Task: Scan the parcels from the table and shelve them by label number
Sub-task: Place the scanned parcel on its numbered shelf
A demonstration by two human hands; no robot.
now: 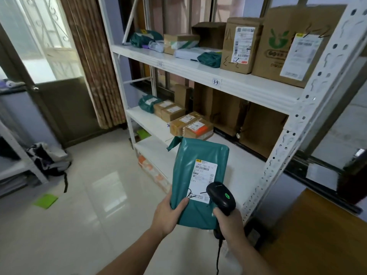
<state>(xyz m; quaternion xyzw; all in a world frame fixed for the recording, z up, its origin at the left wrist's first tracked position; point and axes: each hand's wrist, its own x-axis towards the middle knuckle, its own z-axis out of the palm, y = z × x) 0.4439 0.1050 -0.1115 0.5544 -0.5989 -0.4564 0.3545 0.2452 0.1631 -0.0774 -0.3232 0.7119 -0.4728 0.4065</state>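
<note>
Parcel point(198, 181) and scanner point(221, 198) gripped in hands (left point(168, 213), right point(228, 221)) before stocked shelves point(248, 87).

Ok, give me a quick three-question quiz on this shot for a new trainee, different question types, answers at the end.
1. True or false: the left hand grips the green parcel.
2. Which does the right hand hold? A) a marker B) the scanner C) a tape roll
3. Fill in: the handwritten tag on the shelf edge reads ___.

Key: 1 true; 2 B; 3 "3-4".
</note>
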